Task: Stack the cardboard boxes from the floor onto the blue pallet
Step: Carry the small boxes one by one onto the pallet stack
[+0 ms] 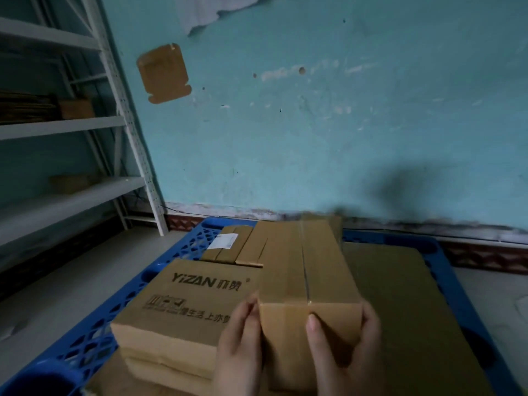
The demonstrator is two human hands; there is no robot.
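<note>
Both hands hold a long narrow cardboard box [308, 270] by its near end, above the blue pallet [183, 247]. My left hand [240, 347] grips its left side, my right hand [345, 347] its right side with the thumb across the end face. Left of it, a printed "YIZAN" box [185, 307] sits on top of another box [163, 370] on the pallet. Flat boxes [231, 247] lie at the pallet's far side, one with a white label. A large flat cardboard box [405, 310] covers the pallet's right part.
A white metal shelving rack [120, 115] with a few cardboard items stands at the left. The teal wall [314, 124] runs right behind the pallet. Grey floor [71, 281] lies between rack and pallet.
</note>
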